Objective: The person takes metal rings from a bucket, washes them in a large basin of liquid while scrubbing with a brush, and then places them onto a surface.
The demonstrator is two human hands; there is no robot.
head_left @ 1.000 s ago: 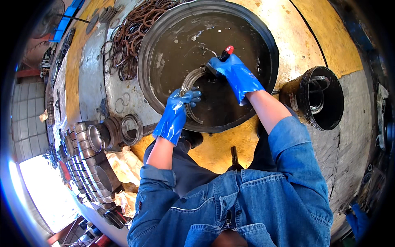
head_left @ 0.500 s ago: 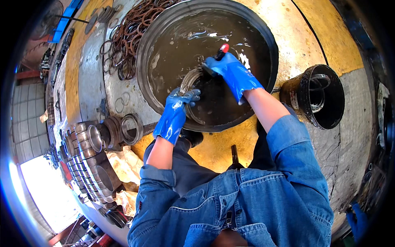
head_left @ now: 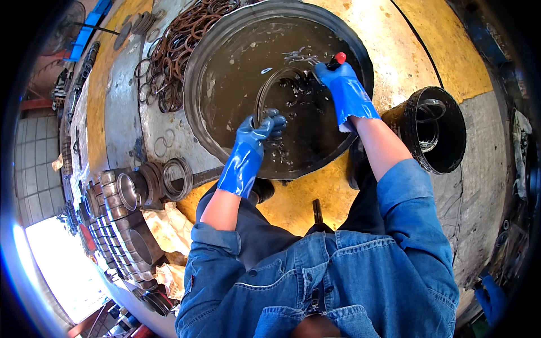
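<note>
Left hand point(head_left: 255, 138): gloved in blue, my fingers wrapped tight around the near edge of the ring point(head_left: 282, 93), holding it tilted up out of the liquid.

Right hand point(head_left: 344, 93): also gloved, fingers closed around a brush point(head_left: 337, 58) with a red handle tip; the bristle end is hidden behind my glove, pressed at the ring's far side.

Ring: a thin metal hoop, in the middle of the basin point(head_left: 225, 50), its lower part at the dark, oily liquid, its upper arc clear of it.

Basin: a wide, round black tub on the floor, holding a shallow pool with splashes and foam near the brush.

Progress: I judge the scrubbing of this ring is underway; droplets around it show the brush is working, and the ring looks wet all round. I cannot tell how clean it is.

Left to do: the rusty rings point(head_left: 180, 56) heaped beyond the basin's left rim look unwashed, so, as I read it, a good deal of the work remains.

Nearby: a black bucket point(head_left: 434, 132) stands just right of the basin with a ring or two inside; metal sleeves point(head_left: 124, 197) lie stacked to my left.
</note>
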